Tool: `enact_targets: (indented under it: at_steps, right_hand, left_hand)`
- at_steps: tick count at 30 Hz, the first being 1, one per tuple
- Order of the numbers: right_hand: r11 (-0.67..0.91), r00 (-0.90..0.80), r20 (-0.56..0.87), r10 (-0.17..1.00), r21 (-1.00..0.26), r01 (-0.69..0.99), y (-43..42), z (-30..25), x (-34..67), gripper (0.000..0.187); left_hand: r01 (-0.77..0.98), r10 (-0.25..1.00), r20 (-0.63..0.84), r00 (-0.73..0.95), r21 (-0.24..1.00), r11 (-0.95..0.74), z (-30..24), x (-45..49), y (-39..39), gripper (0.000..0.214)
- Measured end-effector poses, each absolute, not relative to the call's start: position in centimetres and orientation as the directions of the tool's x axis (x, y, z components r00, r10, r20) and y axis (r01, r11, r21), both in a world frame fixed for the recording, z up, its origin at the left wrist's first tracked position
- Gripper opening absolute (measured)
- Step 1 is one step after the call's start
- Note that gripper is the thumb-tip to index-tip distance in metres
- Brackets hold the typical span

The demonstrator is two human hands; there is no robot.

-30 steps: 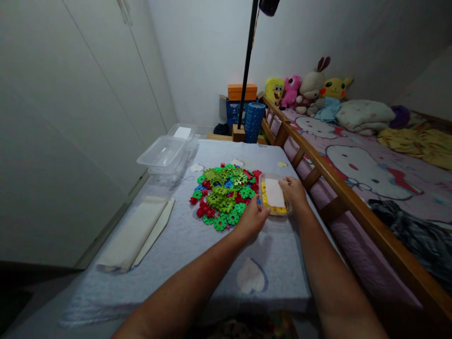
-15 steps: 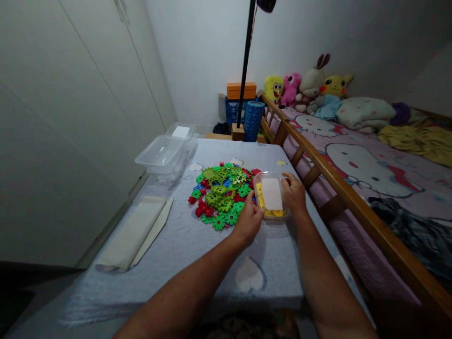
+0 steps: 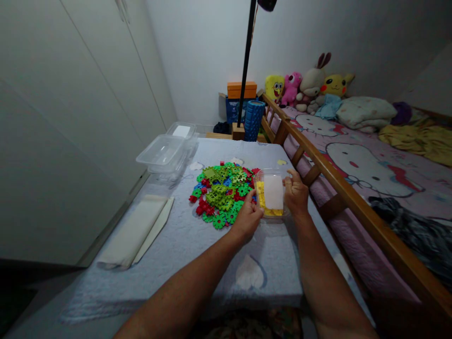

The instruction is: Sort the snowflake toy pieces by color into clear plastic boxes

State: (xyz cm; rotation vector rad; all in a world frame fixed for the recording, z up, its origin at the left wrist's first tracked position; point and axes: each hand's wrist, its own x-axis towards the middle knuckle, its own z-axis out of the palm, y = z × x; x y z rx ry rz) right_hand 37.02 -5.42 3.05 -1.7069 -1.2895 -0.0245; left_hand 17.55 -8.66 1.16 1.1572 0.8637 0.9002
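A clear plastic container (image 3: pixel 262 199) with yellow pieces inside stands at the right of the table, a white label on its clear lid. My left hand (image 3: pixel 249 215) grips its left side, thumb near the front corner. On the opposite side, my right hand (image 3: pixel 295 192) has its fingers curled at the right edge of the lid. Right beside my left hand spreads a heap of plastic building pieces (image 3: pixel 224 193) in green, red and blue, many of them notched discs. My fingers partly hide the container's sides.
Stacked clear containers (image 3: pixel 164 153) stand at the table's back left. Folded cream cloth or paper (image 3: pixel 136 230) lies at the left front. A wooden bed rail (image 3: pixel 332 188) runs along the right, and a black pole (image 3: pixel 245 66) rises behind the table.
My right hand has shifted slightly right, its fingers more curled at the lid's edge. The lid and its label have moved slightly up and right. My left hand has hardly moved.
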Motion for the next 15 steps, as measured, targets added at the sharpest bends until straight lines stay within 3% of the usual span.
enact_targets:
  at_steps: [6,15]
  right_hand:
    - [0.155,0.339,0.695,0.634,-0.543,0.825,-5.3,3.3,37.2,0.034]
    - [0.244,0.329,0.784,0.526,-0.510,0.825,-6.4,4.0,36.8,0.036]
  left_hand:
    - [-0.159,0.905,-0.077,0.418,0.975,0.157,0.8,17.5,-8.4,0.076]
    - [-0.131,0.897,-0.095,0.432,0.977,0.167,0.5,17.5,-8.1,0.079]
